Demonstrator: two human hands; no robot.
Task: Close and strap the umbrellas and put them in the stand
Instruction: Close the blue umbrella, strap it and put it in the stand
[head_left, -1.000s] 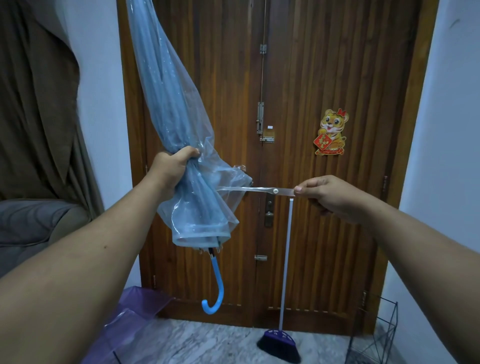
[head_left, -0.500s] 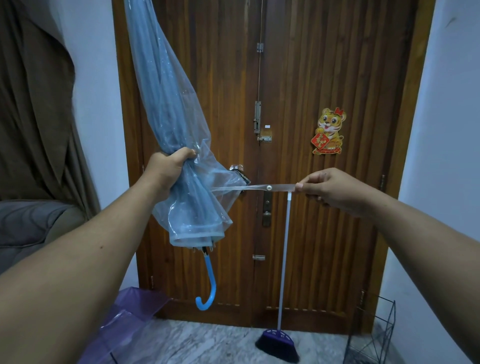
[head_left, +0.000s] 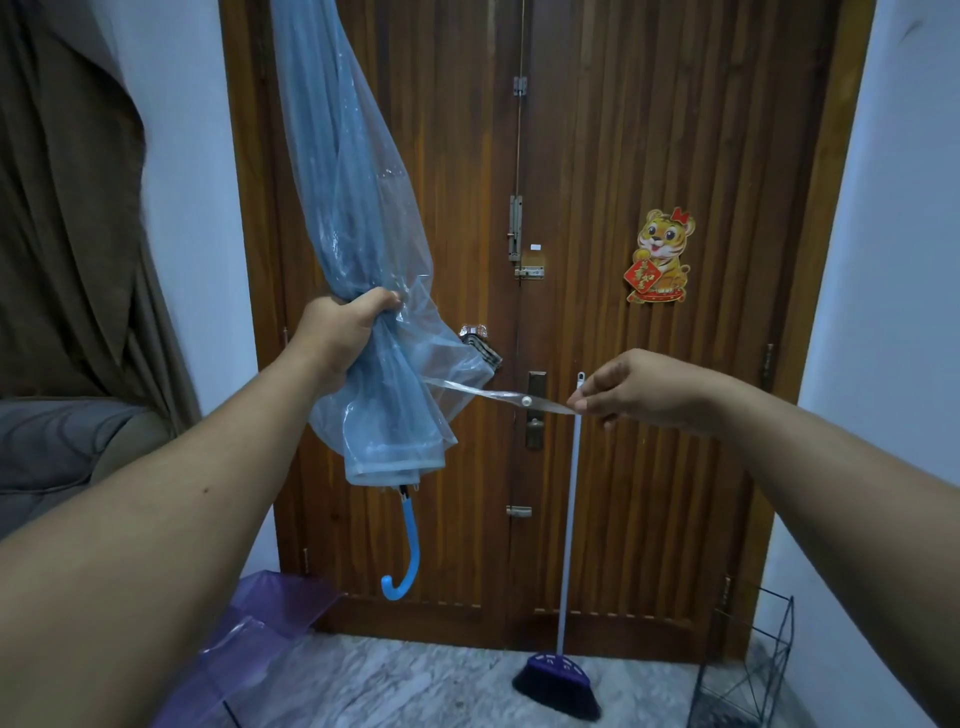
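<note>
A folded clear blue umbrella hangs tip up in front of the wooden door, its blue hooked handle pointing down. My left hand grips the gathered canopy around its middle. My right hand pinches the end of the umbrella's clear strap, stretched out sideways to the right, with its white snap button showing. A purple see-through umbrella lies open on the floor at the lower left. The black wire stand is on the floor at the lower right corner.
A broom with a white pole leans against the wooden double door straight ahead. A brown curtain and a grey sofa are on the left. The floor is grey marble.
The umbrella and both hands have shifted slightly lower and left in view. The strap stays pulled out to the right, now sloping down a little toward my right hand.
</note>
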